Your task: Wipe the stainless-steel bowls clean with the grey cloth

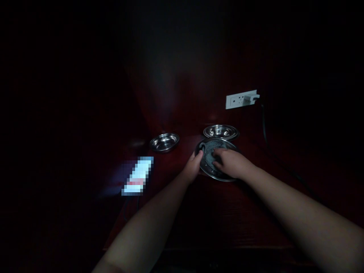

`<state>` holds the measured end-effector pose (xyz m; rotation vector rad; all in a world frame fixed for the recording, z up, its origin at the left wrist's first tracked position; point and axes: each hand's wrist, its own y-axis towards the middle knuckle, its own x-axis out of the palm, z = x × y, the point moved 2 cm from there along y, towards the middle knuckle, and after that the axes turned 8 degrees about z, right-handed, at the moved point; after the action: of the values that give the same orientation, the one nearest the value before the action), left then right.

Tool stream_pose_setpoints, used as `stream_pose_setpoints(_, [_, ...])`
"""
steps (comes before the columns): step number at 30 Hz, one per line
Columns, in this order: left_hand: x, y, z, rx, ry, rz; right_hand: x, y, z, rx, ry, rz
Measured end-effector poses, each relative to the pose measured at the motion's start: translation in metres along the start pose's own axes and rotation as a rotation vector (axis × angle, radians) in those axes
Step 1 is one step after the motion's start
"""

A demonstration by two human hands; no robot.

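A round steel plate (pixel 207 168) is tilted up off the dark red wooden table (pixel 216 220). My left hand (pixel 193 165) grips its left rim, thumb over the edge. My right hand (pixel 230 163) presses a dark grey cloth (pixel 212 148) against the inside of the plate, fingers closed on it. The room is very dark, so fine details are hard to make out.
A small steel bowl (pixel 164 141) sits to the left and another steel bowl (pixel 221 131) just behind the plate. A lit phone screen (pixel 138 176) lies at the left. A white wall socket (pixel 241 99) holds a plug with a black cable (pixel 264 125) running down.
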<state>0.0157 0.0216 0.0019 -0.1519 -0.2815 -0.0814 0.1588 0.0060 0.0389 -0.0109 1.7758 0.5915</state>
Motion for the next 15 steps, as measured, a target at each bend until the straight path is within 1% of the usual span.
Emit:
stream_pose_setpoints(5, [-0.0018,0.0032,-0.0020,-0.008,-0.030,0.000,0.0037,-0.0027,-0.0023,-0.073,0.100,0.019])
stream_pose_setpoints(9, [-0.0014,0.0027,-0.0014,-0.002,-0.044,0.008,0.0074,-0.0029,-0.0003,-0.084,0.131,0.013])
stream_pose_setpoints(15, [-0.0002,0.0016,-0.0004,0.009,-0.072,-0.009,0.0069,-0.0028,0.0002,-0.084,0.150,-0.019])
